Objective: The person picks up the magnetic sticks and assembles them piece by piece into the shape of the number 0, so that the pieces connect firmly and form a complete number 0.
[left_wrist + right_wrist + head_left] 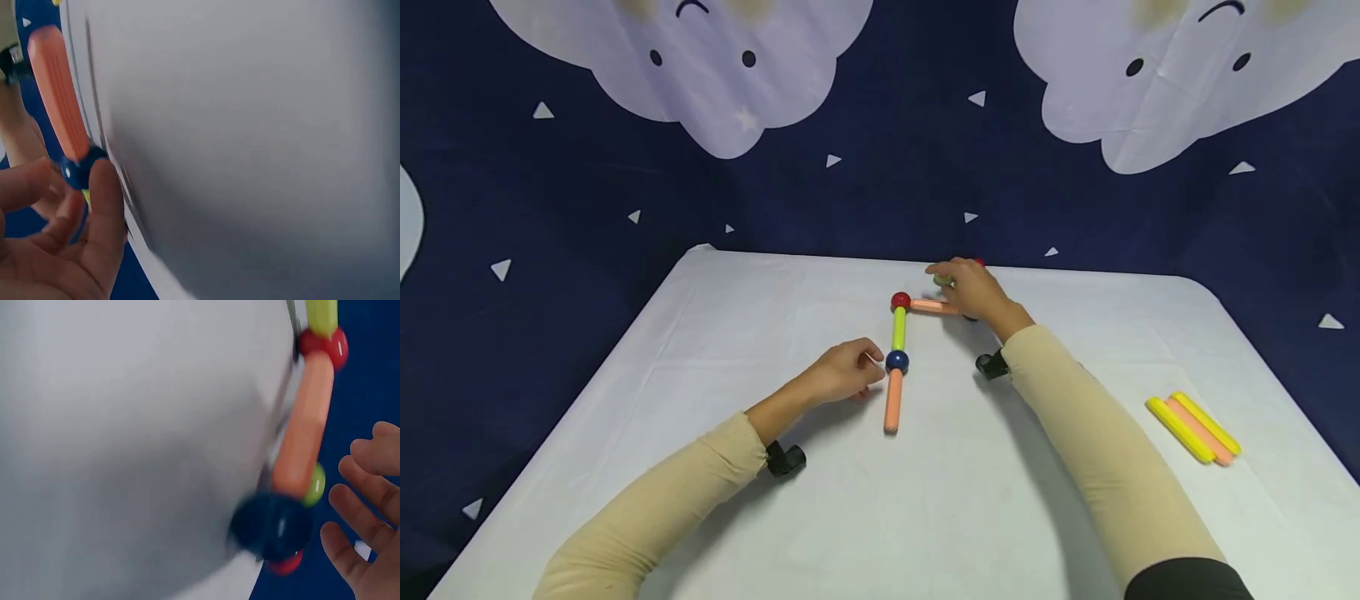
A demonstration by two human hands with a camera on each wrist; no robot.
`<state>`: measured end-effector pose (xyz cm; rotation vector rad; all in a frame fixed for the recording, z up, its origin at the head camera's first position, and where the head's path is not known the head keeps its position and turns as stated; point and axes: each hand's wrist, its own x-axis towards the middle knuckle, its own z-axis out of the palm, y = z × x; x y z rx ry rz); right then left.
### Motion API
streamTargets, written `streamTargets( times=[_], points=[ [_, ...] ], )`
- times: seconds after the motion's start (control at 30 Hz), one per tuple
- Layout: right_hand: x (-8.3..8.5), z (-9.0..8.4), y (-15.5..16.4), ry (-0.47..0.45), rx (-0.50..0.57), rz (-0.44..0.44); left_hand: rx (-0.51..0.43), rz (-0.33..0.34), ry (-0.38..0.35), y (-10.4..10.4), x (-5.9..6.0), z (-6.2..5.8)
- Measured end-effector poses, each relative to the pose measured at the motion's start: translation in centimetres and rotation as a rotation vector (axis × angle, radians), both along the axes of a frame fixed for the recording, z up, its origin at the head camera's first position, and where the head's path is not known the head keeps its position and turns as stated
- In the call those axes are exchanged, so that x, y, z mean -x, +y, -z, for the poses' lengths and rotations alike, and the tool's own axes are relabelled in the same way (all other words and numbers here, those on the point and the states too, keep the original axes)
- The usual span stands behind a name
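A chain of sticks and balls lies on the white table: an orange stick, a blue ball, a green stick, a red ball and a second orange stick that runs right to a dark ball. My left hand lies beside the blue ball, fingertips against it. My right hand hovers over the far end, fingers loose, close to a green ball and another red ball.
Two yellow sticks and an orange one lie together at the right of the table. A dark blue backdrop with white clouds hangs behind the far edge. Black wrist camera mounts sit under both forearms.
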<state>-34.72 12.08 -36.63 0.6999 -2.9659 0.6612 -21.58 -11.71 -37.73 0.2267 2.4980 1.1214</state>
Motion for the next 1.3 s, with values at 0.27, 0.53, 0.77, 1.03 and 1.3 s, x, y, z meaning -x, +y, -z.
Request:
streamTargets(
  times=[0.27,0.53,0.77,1.03,1.3],
  points=[
    [1.4,-0.1,3.9,-0.026,0.04,0.203,0.095,0.152,0.223,-0.9,1.6,-0.3],
    [1.3,0.3,4.4,-0.066,-0.032,0.195,0.064,0.267,0.233,-0.8,2.6,-0.1],
    [1.7,0.7,4.5,-0.071,-0.094,0.17,0.079,0.306,0.193,-0.2,2.8,-0.2],
    [2.0,0.8,4.4,-0.105,-0.111,0.185,0.089,0.309,0.136,0.1,3.0,-0.3],
    [2.2,0.8,4.3,-0.106,-0.038,0.211,0.107,0.306,0.154,0.4,3.5,0.0]
  ],
)
